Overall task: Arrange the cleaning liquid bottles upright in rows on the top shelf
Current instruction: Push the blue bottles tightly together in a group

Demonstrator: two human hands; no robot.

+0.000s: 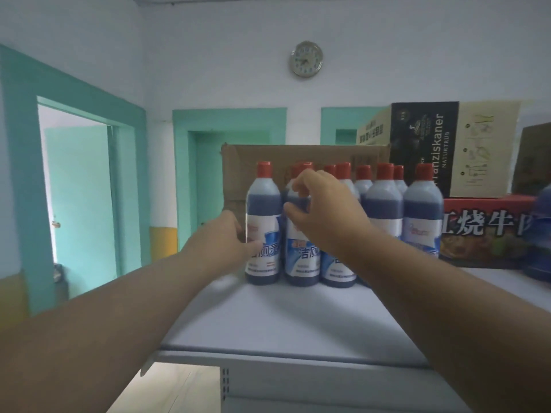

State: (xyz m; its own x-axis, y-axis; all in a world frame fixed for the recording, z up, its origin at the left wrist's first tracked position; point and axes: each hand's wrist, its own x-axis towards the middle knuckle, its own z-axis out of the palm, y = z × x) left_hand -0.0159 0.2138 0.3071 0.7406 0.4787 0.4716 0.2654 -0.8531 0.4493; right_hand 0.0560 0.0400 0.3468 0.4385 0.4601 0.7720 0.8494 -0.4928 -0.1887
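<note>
Several blue cleaning liquid bottles with red caps and white-blue labels stand upright in rows on the white top shelf (286,320). My left hand (222,242) grips the leftmost front bottle (264,222) from its left side, thumb across the label. My right hand (325,210) curls its fingers around the upper part of the second front bottle (301,257), right beside the first. A third front bottle (337,269) is partly hidden behind my right wrist. More bottles (422,210) stand to the right and behind.
A plain cardboard box (238,171) stands behind the bottles. Printed cartons (447,147) and a red carton (489,231) fill the shelf's right side. Another blue bottle (541,234) sits at the far right edge. The shelf's front edge (286,357) is near me.
</note>
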